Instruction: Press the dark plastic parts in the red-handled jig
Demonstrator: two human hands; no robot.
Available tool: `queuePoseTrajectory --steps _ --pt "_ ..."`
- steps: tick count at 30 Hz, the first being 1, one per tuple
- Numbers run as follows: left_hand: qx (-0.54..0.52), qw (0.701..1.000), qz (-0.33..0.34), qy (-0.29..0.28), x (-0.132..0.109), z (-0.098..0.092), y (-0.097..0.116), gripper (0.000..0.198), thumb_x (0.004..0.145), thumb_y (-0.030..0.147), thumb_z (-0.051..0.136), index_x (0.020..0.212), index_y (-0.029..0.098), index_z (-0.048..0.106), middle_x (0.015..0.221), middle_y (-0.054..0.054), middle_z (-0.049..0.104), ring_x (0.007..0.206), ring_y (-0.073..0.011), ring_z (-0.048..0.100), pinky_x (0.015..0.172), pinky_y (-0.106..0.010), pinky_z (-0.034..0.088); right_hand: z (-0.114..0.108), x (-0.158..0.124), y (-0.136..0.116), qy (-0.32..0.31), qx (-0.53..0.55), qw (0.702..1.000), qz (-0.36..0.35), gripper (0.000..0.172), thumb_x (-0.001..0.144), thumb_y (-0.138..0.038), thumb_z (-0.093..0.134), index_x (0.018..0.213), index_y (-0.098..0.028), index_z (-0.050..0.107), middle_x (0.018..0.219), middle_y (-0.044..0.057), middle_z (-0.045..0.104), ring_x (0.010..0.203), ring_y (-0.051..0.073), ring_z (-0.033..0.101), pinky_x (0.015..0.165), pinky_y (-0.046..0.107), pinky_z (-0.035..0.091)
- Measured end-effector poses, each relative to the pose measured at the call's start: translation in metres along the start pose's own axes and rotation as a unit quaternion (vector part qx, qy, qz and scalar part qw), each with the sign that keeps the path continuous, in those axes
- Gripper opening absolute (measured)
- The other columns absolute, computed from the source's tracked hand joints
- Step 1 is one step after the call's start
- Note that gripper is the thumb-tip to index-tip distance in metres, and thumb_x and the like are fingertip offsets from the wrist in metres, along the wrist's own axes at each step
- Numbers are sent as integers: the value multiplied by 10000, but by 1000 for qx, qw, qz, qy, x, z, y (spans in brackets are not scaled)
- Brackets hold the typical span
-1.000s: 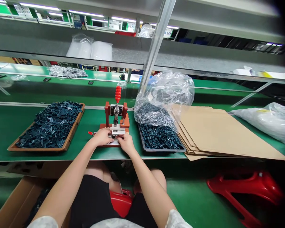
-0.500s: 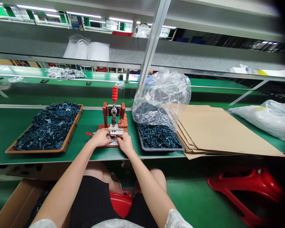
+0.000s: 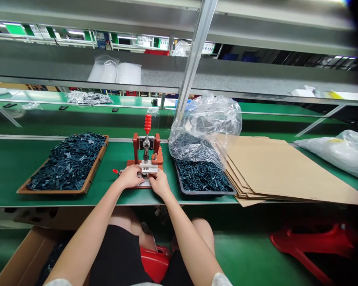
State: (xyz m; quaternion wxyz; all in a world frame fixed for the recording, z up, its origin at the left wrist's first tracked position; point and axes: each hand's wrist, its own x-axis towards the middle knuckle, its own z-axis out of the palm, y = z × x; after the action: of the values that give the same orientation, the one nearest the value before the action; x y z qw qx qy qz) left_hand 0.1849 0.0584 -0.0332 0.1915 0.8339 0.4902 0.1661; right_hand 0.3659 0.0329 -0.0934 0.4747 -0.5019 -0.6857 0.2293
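Left hand [image 3: 130, 177] and right hand [image 3: 160, 184] stay low at the red hand press [image 3: 147, 153], fingers [image 3: 139, 171] grasping its white plate [image 3: 149, 167], as before.

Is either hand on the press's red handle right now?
No, the left hand and right hand are at the press's base, below the red handle.

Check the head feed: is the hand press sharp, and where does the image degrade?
Head view: red hand press, left hand and right hand look sharp under even overhead light; right edge falls black, shelves bow from lens distortion, plastic bag shows glare.
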Motion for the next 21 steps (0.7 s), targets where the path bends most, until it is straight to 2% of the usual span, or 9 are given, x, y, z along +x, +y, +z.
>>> queuePoseTrajectory --steps 3,6,9,11,13,15,17,19,21 --pt "16 1000 12 18 -4 2 6 202 757 262 689 936 245 780 1167 -56 748 1103 -283 677 1001 -388 523 -1 1 1 -7 2 1000 -10 242 850 -122 630 988 -230 796 1071 73 732 999 224 691 957 361 535" --pt "49 994 70 63 -20 8 8 219 820 240 643 1003 235 762 1200 -83 722 1155 -287 648 1054 -438 495 -2 1 0 -10 6 1000 -14 271 844 -97 625 1008 -230 795 1058 71 730 990 220 695 953 359 537" --pt "84 963 84 242 -45 12 -6 268 863 272 628 1110 230 725 1352 -120 634 1307 -317 549 1181 -536 363 -3 2 -2 -9 13 1000 -17 299 846 -85 626 1044 -236 790 1089 71 728 1020 222 690 972 363 530" --pt "56 924 22 377 -53 7 -24 325 871 355 643 1159 211 689 1368 -150 608 1335 -338 518 1195 -568 326 -3 3 -3 -13 15 1000 -15 278 845 -88 639 1022 -237 793 1104 68 724 1039 221 684 978 359 527" --pt "-54 889 -67 449 -48 -2 -39 416 897 470 604 1211 200 640 1327 -161 618 1292 -324 554 1156 -535 389 -4 5 -4 -18 14 1000 -10 255 843 -90 650 998 -232 794 1086 63 722 1035 218 680 971 356 525" --pt "-195 869 -125 437 -32 -7 -42 496 954 566 463 1279 211 581 1318 -148 624 1252 -285 594 1115 -480 445 -5 6 -4 -22 12 1000 -1 233 845 -98 657 987 -224 792 1057 63 719 1023 217 677 959 353 523" --pt "-250 886 -133 366 -14 -4 -33 532 993 589 332 1335 241 544 1349 -125 620 1268 -266 594 1113 -448 452 -8 6 -4 -21 16 1000 14 193 845 -110 668 958 -209 789 1036 68 722 1002 217 678 946 349 522" --pt "-187 936 -128 271 -4 4 -18 553 1001 582 305 1405 262 504 1380 -119 614 1314 -300 561 1132 -483 429 -10 8 -4 -18 41 998 40 189 854 -121 657 972 -203 780 1006 61 737 957 208 687 915 335 529" --pt "-98 965 -134 202 -2 10 -5 586 1002 567 314 1489 261 429 1399 -131 608 1339 -346 533 1132 -537 416 -14 10 -4 -17 82 994 69 243 865 -121 628 1045 -211 765 986 41 761 918 199 701 874 318 538"
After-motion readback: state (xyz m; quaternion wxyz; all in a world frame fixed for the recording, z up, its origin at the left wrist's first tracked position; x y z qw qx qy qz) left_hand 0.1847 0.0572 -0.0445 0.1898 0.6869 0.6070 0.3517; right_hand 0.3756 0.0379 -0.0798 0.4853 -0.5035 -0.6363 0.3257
